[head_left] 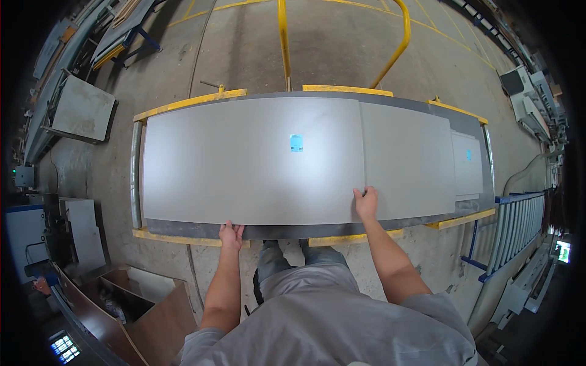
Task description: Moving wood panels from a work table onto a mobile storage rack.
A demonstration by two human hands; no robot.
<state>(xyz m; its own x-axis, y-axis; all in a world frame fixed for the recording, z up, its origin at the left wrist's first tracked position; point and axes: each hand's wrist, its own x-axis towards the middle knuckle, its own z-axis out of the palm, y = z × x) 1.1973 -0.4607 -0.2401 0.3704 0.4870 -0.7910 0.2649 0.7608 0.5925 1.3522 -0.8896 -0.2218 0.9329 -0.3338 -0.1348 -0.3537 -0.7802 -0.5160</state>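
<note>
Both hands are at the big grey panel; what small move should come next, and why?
Probably firm up the right hand before shifting the large, flat, grey rectangular panel: that hand is at its right end, which seems to overlap a second flat grey panel, while the left hand is at the near edge.

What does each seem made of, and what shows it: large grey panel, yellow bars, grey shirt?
Large grey panel: satin-finished metal or laminated board; the soft sheen leaves that open. Yellow bars: probably painted metal tube, slim, one curved. Grey shirt: matte cloth, softly creased.
</note>
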